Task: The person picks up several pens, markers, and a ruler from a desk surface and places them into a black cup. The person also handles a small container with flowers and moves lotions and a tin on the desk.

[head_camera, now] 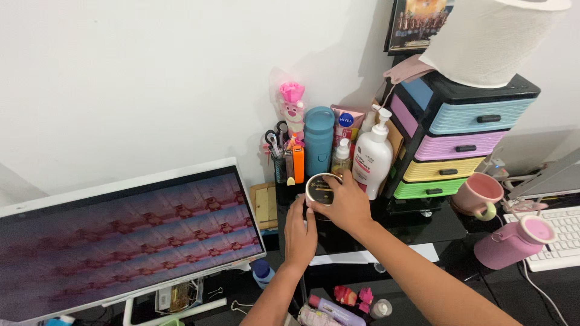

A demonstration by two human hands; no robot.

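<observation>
We are holding a small round cream-coloured jar (320, 189) over the black desk (435, 229), our right hand (345, 204) wrapping its fingers around the jar's side while our left hand (300, 231) is pressing against it from below and to the left, so both hands are clamped on it. The jar is sitting just in front of the black pen holder (281, 169) and the teal canister (318, 140), with a white pump bottle (373, 158) just to its right and the pastel drawer unit (462, 136) beyond that. A monitor (127, 232) is standing well to the left, and a pink mug (478, 194) is resting off to the right.
</observation>
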